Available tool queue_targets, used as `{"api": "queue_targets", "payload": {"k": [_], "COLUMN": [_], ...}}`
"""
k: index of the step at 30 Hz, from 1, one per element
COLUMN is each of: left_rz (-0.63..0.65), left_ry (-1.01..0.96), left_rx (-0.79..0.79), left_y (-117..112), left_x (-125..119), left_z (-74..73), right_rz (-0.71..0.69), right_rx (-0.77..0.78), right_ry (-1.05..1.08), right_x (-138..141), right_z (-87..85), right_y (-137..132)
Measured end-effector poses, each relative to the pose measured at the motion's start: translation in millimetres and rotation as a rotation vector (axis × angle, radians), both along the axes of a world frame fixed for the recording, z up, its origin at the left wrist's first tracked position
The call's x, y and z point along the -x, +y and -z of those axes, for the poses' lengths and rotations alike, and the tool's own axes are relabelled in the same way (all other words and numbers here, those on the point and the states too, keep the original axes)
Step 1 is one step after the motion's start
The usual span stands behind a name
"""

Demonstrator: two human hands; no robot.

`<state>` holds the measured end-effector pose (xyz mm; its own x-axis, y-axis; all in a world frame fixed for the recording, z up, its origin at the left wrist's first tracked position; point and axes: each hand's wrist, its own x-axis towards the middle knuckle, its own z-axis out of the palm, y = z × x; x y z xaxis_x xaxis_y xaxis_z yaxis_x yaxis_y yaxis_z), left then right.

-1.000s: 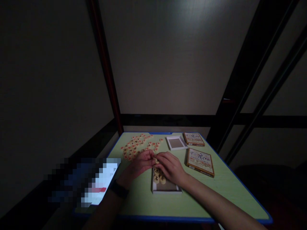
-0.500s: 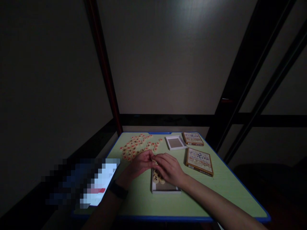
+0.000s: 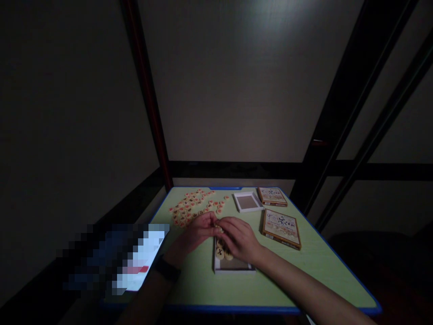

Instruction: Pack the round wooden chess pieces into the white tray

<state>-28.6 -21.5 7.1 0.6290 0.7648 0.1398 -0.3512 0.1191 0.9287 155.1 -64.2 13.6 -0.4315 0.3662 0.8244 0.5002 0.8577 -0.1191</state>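
Both hands meet above a shallow white box tray (image 3: 233,272) on the table. My left hand (image 3: 200,229), with a dark band at its wrist, pinches Chinese chess pieces (image 3: 219,229) from the left. Against the same pieces, my right hand (image 3: 239,235) closes its fingers from the right. How many pieces lie between the fingers is hidden. Inside the tray, round wooden pieces with black characters (image 3: 219,253) lie near its left wall, partly covered by my right hand.
Many loose pieces (image 3: 187,208), mostly red-marked, spread over the table's far left. A second white tray (image 3: 239,208) stands at the back. Two printed boxes (image 3: 281,228) (image 3: 271,197) lie on the right. A lit screen (image 3: 144,259), partly pixelated, is at the left edge of the green table (image 3: 304,280).
Almost nothing differs. My hands stay together over the tray, with only a slight shift of the right fingers around the held pieces.
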Motion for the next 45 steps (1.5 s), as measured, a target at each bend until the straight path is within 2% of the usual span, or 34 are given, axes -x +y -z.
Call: {"api": "queue_targets", "payload": {"k": [14, 20, 24, 28, 33, 38, 45], "left_rz": [-0.017, -0.108, -0.278, -0.462, -0.556, -0.596, -0.607], "left_ry": [0.020, 0.080, 0.121, 0.298, 0.483, 0.677, 0.760], "left_rx": [0.000, -0.028, -0.042, -0.210, -0.428, -0.636, -0.700], "left_y": [-0.4, 2.8, 5.2, 9.2, 6.2, -1.4, -3.1], "left_x": [0.9, 5.1, 5.6, 0.7, -9.1, -10.9, -10.4], "left_z": [-2.6, -2.7, -4.1, -2.2, 1.4, -0.9, -2.2], "right_rz": [-0.024, -0.005, 0.020, -0.032, -0.057, -0.015, 0.053], "right_rx": [0.041, 0.101, 0.245, 0.424, 0.522, 0.522, 0.528], "right_ry": [0.066, 0.099, 0.087, -0.079, -0.205, -0.312, -0.420], "right_x": [0.1, -2.5, -5.8, -4.5, -2.2, -5.7, -6.5], "right_z": [-1.0, -4.6, -16.0, -26.4, -20.2, -11.5, -9.0], "right_y": [-1.2, 1.1, -3.5, -22.8, -46.8, -54.0, -55.3]}}
